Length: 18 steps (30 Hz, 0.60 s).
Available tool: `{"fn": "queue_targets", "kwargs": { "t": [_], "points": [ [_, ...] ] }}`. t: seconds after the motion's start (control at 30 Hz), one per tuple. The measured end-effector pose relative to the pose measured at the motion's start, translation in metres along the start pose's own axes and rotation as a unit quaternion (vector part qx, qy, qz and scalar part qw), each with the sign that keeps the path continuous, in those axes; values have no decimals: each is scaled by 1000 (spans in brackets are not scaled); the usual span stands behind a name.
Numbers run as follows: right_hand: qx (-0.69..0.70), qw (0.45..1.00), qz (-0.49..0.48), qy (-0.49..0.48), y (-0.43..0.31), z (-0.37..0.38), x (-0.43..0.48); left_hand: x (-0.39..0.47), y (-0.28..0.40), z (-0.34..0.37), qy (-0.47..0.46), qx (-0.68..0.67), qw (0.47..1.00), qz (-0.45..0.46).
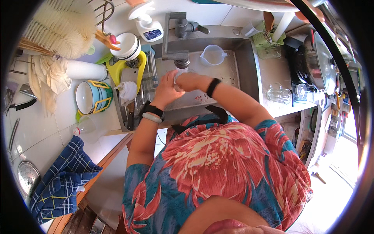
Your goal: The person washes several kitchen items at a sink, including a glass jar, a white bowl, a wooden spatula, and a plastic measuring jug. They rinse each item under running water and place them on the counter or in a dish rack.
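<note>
Water runs from the grey faucet (181, 60) over both my hands, above the steel sink (245, 67). My left hand (168, 90) is wrapped around a clear container (176, 79), perhaps a glass. Most of that container is hidden by the hands. Against its other side my right hand (189, 82) is curled, its fingertips out of sight. A translucent measuring jug (213, 55) stands in the sink behind the right hand. Small reddish bits (202, 98) lie on the sink floor.
On the left are a yellow rack (142, 58), white bowls (125, 44), a cleaver (130, 75) and a crumpled white cloth (128, 90). A spray bottle (150, 29) stands behind. Glass mugs (279, 95) and a lidded pan (318, 63) are at the right.
</note>
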State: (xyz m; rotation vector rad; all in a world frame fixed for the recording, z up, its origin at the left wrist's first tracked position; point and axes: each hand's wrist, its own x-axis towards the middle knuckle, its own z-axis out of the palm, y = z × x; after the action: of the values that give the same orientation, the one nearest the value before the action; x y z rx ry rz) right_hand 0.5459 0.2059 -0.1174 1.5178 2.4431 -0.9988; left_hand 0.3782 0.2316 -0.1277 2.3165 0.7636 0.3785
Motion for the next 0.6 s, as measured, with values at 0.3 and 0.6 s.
{"fn": "queue_targets", "kwargs": {
  "t": [0.3, 0.6],
  "points": [
    [700, 673, 69, 230, 16, -36, -77, 14, -22, 27, -85, -480, 847, -212],
    [310, 929, 52, 196, 2, -23, -39, 25, 12, 25, -70, -502, 854, -112]
  ]
}}
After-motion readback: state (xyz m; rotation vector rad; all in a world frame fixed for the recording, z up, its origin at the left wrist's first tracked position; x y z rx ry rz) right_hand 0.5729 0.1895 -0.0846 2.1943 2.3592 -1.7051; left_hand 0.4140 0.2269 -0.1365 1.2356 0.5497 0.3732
